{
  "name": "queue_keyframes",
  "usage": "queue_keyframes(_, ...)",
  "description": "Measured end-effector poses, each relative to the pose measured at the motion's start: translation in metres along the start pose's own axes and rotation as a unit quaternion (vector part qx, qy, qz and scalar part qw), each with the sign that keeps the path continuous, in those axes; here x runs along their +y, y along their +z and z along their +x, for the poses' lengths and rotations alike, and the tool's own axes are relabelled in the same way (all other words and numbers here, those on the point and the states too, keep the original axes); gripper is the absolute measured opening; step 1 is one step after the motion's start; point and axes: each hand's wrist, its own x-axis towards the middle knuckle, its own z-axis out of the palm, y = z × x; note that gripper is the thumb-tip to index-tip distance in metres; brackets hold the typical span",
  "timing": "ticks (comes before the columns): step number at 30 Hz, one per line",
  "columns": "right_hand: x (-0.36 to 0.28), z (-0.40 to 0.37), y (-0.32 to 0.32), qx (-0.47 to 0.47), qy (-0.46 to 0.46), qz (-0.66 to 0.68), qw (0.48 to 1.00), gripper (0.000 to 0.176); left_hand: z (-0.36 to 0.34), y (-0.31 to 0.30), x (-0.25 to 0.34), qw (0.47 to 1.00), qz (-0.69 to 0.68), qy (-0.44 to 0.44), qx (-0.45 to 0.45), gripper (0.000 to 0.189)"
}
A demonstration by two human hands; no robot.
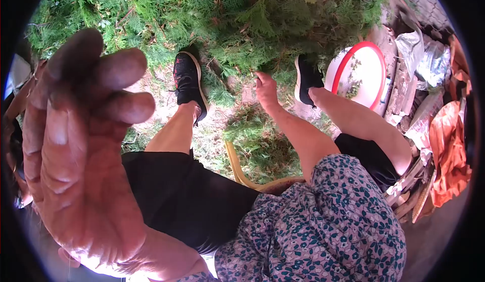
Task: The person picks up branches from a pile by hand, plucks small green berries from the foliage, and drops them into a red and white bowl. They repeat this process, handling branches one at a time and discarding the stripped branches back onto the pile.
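My left hand point(83, 171) is raised close to the camera on the left side, large in view. Its fingers are loosely bent and apart, and nothing shows in them. Lower and farther off, my right hand point(266, 91) reaches down between my feet to the edge of a pile of green conifer branches point(166, 9). Its fingers are closed in a pinch at the sprigs; what lies between the fingertips is too small to make out. Loose green sprigs point(257, 130) lie on the ground below that hand.
A white basin with a red rim point(381, 75) holds small green bits, beside my right shoe point(304, 82). My left shoe point(189, 80) touches the branches. Firewood point(404, 92), silvery plastic point(434, 60) and an orange bag point(448, 145) lie at right. A yellow curved frame point(233, 163) shows near my legs.
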Motion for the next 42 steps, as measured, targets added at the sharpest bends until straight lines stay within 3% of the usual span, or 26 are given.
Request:
queue_keyframes(1,0.0,0.006,0.005,-0.003,0.001,0.004,1.0,0.022,0.0,0.001,-0.001,1.0,0.011,0.0,-0.003,0.043)
queue_keyframes(3,-0.004,0.014,0.01,-0.021,-0.081,-0.17,0.982,0.025,0.002,0.001,-0.001,0.999,0.04,0.0,-0.011,0.045)
queue_keyframes(6,-0.009,0.018,0.014,-0.075,-0.045,-0.254,0.963,0.027,0.001,0.003,-0.001,0.998,0.064,0.001,-0.011,0.048)
queue_keyframes(10,-0.003,0.013,0.004,-0.078,-0.073,-0.213,0.971,0.028,0.003,0.009,-0.001,0.999,0.04,0.011,0.004,0.05)
queue_keyframes(12,-0.001,-0.003,-0.005,-0.032,-0.041,-0.082,0.995,0.024,0.005,0.009,0.0,1.0,0.024,0.004,-0.012,0.048)
queue_keyframes(14,-0.006,-0.007,-0.026,0.009,-0.063,-0.082,0.995,0.024,0.008,0.008,0.001,1.0,0.0,-0.01,-0.023,0.046)
queue_keyframes(16,-0.019,-0.003,-0.066,0.103,-0.193,-0.173,0.96,0.024,0.012,0.005,0.001,0.998,-0.033,-0.037,-0.03,0.044)
queue_keyframes(18,-0.033,0.005,-0.107,0.17,-0.136,-0.187,0.958,0.024,0.011,0.003,0.0,0.995,-0.065,-0.072,-0.037,0.042)
queue_keyframes(20,-0.029,0.018,-0.138,0.248,-0.147,-0.189,0.939,0.021,0.012,0.009,0.0,0.992,-0.086,-0.078,-0.046,0.041)
queue_keyframes(22,-0.027,0.025,-0.173,0.27,-0.097,-0.237,0.928,0.027,0.011,0.017,0.0,0.996,-0.058,-0.065,-0.024,0.036)
queue_keyframes(24,-0.029,0.037,-0.203,0.37,0.036,-0.116,0.921,0.038,0.011,0.02,-0.002,0.998,-0.036,-0.049,-0.005,0.033)
queue_keyframes(26,-0.049,0.041,-0.219,0.461,0.053,-0.321,0.826,0.045,0.012,0.021,-0.002,0.999,-0.035,-0.038,0.001,0.03)
queue_keyframes(28,-0.044,0.044,-0.207,0.456,0.072,-0.324,0.826,0.047,0.012,0.023,0.0,0.998,-0.048,-0.033,0.002,0.028)
queue_keyframes(30,-0.019,0.045,-0.171,0.296,-0.024,-0.12,0.947,0.043,0.012,0.033,0.0,0.998,-0.046,-0.039,0.03,0.027)
queue_keyframes(31,-0.049,0.033,-0.15,0.195,-0.189,-0.212,0.939,0.033,0.012,0.034,0.001,0.997,-0.043,-0.034,0.047,0.028)
queue_keyframes(33,-0.069,0.028,-0.092,0.006,-0.272,-0.216,0.938,0.028,0.015,0.028,0.001,0.997,-0.054,-0.041,0.027,0.028)
queue_keyframes(34,-0.077,0.03,-0.062,-0.064,-0.306,-0.226,0.923,0.035,0.015,0.025,0.0,0.996,-0.066,-0.054,0.007,0.029)
queue_keyframes(37,-0.132,0.027,-0.021,-0.096,-0.273,-0.201,0.936,0.032,0.013,0.031,0.004,0.997,-0.046,-0.057,0.026,0.03)
queue_keyframes(39,-0.132,0.029,-0.002,-0.272,-0.047,-0.337,0.9,0.03,0.014,0.033,0.003,0.997,-0.039,-0.054,0.032,0.03)
queue_keyframes(42,-0.107,0.001,0.003,-0.266,-0.074,-0.342,0.898,0.027,0.014,0.033,0.003,0.996,-0.041,-0.054,0.05,0.031)
